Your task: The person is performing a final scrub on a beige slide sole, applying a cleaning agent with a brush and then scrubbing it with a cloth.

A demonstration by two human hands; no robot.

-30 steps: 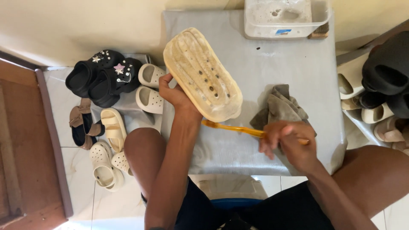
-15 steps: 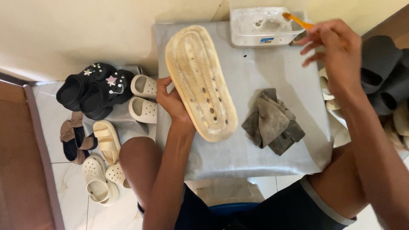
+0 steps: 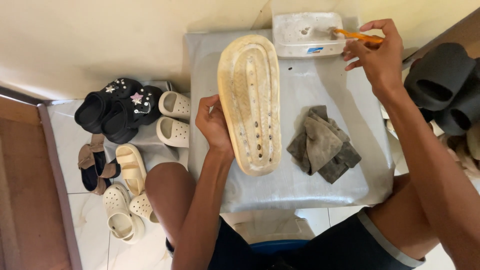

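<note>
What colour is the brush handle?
Orange; the brush shows best in the head view, in the right hand.

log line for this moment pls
left hand: holds cream slipper sole-up on table | right hand: holds orange brush in white tub | grey rag beside slipper

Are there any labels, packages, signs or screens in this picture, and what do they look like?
Label: a small rectangular sticker, blue and white with a touch of red, on the front wall of the white plastic tub at the table's far edge.
Orange brush: held by the right hand just above that tub, right of the sticker; it carries no visible label.
No signs or screens are in view.
</note>
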